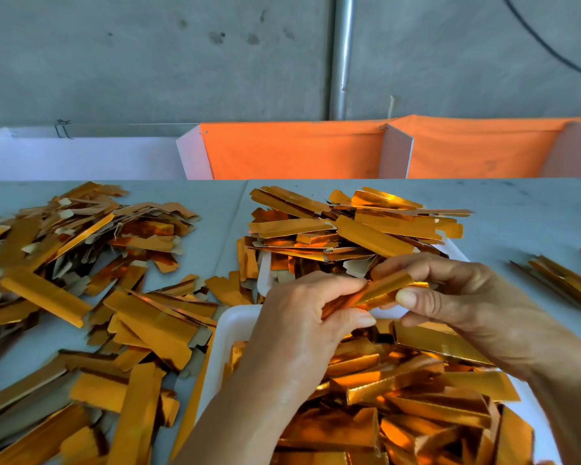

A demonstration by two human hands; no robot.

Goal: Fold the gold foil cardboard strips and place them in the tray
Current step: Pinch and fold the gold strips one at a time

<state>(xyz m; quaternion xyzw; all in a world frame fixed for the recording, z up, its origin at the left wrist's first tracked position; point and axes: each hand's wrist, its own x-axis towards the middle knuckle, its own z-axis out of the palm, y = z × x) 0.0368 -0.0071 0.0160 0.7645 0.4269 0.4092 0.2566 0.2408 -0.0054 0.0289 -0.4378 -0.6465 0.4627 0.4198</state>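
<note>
While both hands meet above the near white tray (222,333), they share one gold foil strip (381,292), held lengthwise between them. The left hand (311,325) has its fingers curled over the strip's left end, thumb pressed beneath. The right hand (450,297) pinches the right end between thumb and bent fingers. The strip looks creased along its length, tilted slightly up to the right.

The near tray, at the lower right, is heaped with folded gold strips (399,391). Just beyond the hands stands a second white tray (264,273), piled high with more strips (356,226) that spill over its rim. To the left, a wide loose heap of strips (81,273) covers the grey table (517,209), some showing their plain brown backs. At the far right edge lies a smaller bundle (564,280).

Along the far side of the table run white dividers with orange cloth (292,152) stretched between them, backed by a grey concrete wall and an upright metal pipe (342,55)
</note>
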